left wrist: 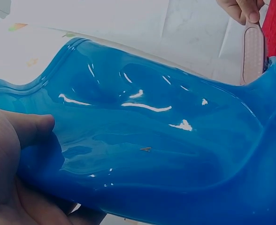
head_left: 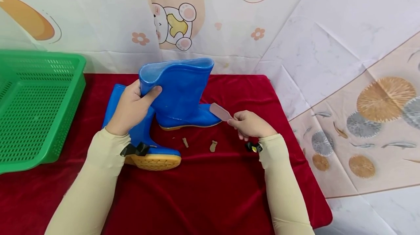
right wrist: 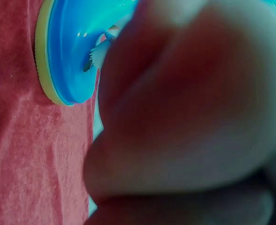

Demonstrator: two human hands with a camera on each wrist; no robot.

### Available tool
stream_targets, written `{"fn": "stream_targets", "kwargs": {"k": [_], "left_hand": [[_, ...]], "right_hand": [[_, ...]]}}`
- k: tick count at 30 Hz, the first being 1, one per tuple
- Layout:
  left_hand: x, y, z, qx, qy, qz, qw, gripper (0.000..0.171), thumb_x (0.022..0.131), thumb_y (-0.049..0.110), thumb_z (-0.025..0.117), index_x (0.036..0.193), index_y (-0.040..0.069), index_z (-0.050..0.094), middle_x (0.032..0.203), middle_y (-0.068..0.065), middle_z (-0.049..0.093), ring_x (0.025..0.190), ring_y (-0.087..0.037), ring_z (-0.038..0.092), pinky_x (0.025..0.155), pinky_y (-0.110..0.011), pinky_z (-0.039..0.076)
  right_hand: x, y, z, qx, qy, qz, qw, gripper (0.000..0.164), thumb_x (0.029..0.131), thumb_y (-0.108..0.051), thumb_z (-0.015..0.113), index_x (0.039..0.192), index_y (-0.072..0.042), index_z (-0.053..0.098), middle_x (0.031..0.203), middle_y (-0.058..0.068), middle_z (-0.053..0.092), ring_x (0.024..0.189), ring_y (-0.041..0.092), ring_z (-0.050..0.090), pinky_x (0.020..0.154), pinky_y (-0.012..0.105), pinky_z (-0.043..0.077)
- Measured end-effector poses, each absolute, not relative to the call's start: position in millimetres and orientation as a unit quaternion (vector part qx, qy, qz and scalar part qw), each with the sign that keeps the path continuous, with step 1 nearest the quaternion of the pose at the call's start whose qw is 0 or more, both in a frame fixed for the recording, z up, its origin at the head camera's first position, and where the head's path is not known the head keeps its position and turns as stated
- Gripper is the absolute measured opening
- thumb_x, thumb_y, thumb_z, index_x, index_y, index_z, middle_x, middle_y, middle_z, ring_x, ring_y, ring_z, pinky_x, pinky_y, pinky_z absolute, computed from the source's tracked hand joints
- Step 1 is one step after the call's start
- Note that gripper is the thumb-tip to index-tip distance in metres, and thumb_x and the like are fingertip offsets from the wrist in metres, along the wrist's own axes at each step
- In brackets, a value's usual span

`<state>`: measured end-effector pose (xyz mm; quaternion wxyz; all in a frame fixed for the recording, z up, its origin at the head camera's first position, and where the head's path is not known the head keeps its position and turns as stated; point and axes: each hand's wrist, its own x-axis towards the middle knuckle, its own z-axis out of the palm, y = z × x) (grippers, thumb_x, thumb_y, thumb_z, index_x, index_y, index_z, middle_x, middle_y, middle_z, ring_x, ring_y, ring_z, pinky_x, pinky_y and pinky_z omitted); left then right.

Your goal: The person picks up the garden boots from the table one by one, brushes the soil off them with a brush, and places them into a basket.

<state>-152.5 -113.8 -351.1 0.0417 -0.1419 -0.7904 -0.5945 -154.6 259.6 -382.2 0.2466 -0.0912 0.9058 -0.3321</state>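
My left hand [head_left: 129,105] grips a blue rubber boot [head_left: 182,93] by the upper part of its shaft, thumb on the outside below the rim. The boot stands with its toe pointing right; a small brown speck [left wrist: 146,149] shows on its shaft in the left wrist view. In my right hand [head_left: 251,124] is a pale pink brush [head_left: 220,112], held by its handle. Its white bristles [right wrist: 99,54] lie at the boot's toe, close to a dark spot, in the right wrist view. Blurred fingers fill much of that view.
A second blue boot [head_left: 141,131] with a yellow sole lies tilted behind my left forearm. Two small brown pieces [head_left: 213,146] lie on the red cloth [head_left: 197,195]. At the left stands a green plastic basket [head_left: 70,93]; a printed curtain [head_left: 108,27] hangs behind.
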Motion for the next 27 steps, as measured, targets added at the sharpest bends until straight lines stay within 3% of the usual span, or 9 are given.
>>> {"fn": "stream_targets", "kwargs": {"k": [10, 27], "left_hand": [[-153.1, -114.6, -351.8, -0.142, -0.789, -0.597, 0.04, 0.048, 0.106, 0.026, 0.06, 0.151, 0.011, 0.051, 0.146, -0.011, 0.061, 0.132, -0.038, 0.058, 0.105, -0.067, 0.046], [-152.5, -114.9, -350.7, -0.141, -0.79, -0.595, 0.04, 0.049, 0.106, 0.027, 0.06, 0.151, 0.011, 0.051, 0.146, -0.011, 0.06, 0.133, -0.037, 0.058, 0.106, -0.066, 0.045]], "right_hand": [[-158.6, 273.0, -381.7, -0.076, 0.906, -0.342, 0.24, 0.042, 0.105, -0.038, 0.06, 0.074, -0.01, 0.056, 0.058, 0.008, 0.059, 0.047, 0.021, 0.056, 0.055, 0.034, 0.052], [-159.2, 282.8, -378.0, -0.075, 0.895, -0.37, 0.237, 0.043, 0.103, -0.04, 0.063, 0.073, -0.01, 0.056, 0.056, 0.009, 0.055, 0.047, 0.02, 0.051, 0.049, 0.03, 0.043]]}}
